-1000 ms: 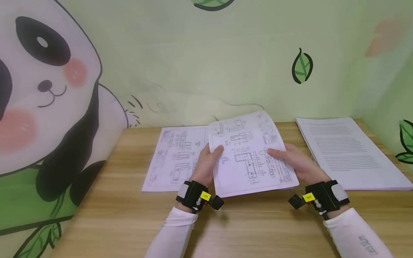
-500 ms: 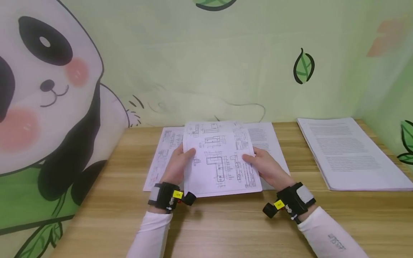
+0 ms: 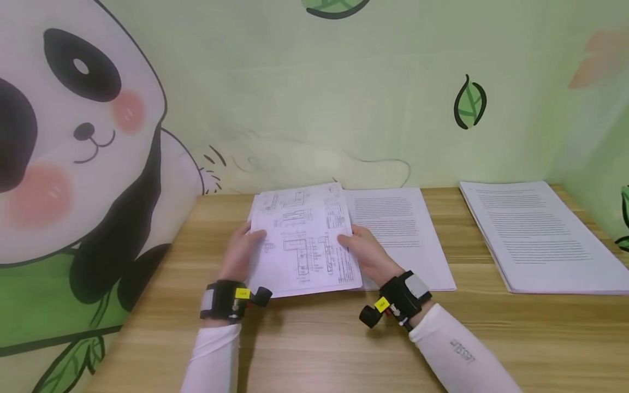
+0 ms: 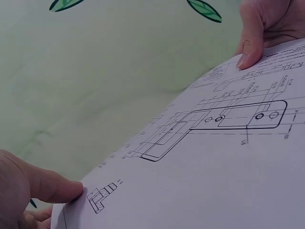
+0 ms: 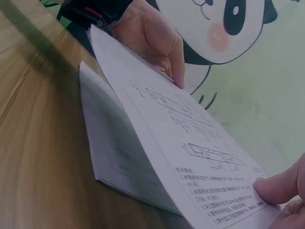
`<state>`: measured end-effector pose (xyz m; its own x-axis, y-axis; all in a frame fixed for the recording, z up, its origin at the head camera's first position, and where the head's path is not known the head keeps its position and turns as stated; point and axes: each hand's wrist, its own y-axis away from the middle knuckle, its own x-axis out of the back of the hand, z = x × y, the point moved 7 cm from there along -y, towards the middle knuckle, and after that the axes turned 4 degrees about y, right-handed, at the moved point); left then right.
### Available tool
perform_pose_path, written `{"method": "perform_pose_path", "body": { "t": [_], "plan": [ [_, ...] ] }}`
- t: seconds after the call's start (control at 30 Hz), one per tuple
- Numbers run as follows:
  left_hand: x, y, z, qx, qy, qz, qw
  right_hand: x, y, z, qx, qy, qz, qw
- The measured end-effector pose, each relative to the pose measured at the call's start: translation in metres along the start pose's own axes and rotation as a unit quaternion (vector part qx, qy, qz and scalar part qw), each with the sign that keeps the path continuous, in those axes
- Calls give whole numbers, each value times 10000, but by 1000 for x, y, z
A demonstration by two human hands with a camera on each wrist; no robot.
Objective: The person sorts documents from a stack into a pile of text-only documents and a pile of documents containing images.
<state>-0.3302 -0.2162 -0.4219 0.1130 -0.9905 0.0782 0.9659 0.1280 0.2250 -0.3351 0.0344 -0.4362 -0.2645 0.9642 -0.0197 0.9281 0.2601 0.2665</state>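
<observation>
I hold the drawing (image 3: 298, 262) tilted above a paper pile (image 5: 112, 138) on the worktop (image 3: 314, 349), my left hand (image 3: 241, 254) and right hand (image 3: 371, 255) each pinching a side edge, thumb on top, with a text page (image 3: 393, 234) just to its right and a text stack (image 3: 543, 240) farther right.

A technical drawing sheet (image 3: 304, 251) is slanting between the left hand (image 3: 241, 254) at its left edge and the right hand (image 3: 371, 254) at its right edge. Beneath it, other paper (image 5: 107, 138) is resting on the wooden tabletop (image 3: 314, 349), a gap showing between them in the right wrist view. Just right of the drawing, a text page (image 3: 400, 240) is lying partly covered by it and the right hand. Farther right, apart, a stack of text pages (image 3: 540, 240) is sitting. Behind the tabletop, a wall (image 3: 319, 98) is standing, its panda picture (image 3: 98, 158) filling the left side.
</observation>
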Motion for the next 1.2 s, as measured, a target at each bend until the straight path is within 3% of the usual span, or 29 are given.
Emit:
{"method": "perform_pose_path", "body": {
  "t": [0.1, 0.23, 0.4, 0.63, 0.87, 1.0, 1.2],
  "plan": [
    [12, -2, -9, 301, 6, 108, 9995, -10, -10, 3, -71, 89, 105, 9999],
    [24, -4, -21, 634, -370, 186, 9971, -21, -21, 7, -130, 210, 205, 9995],
    [37, -9, -31, 769, -817, 370, 9930, -30, -28, 14, -159, 308, 246, 9991],
    [48, -16, -36, 676, -1110, 629, 9895, -33, -27, 26, -466, 503, 394, 9969],
    [58, -23, -40, 553, -1289, 996, 9851, -29, -23, 31, -290, 404, 305, 9983],
    [59, -29, -45, 567, -1267, 1151, 9836, -28, -22, 30, -314, 446, 318, 9980],
    [56, -29, -36, 422, -1509, 1178, 9806, -27, -16, 28, -382, 360, 262, 9983]
  ]
}}
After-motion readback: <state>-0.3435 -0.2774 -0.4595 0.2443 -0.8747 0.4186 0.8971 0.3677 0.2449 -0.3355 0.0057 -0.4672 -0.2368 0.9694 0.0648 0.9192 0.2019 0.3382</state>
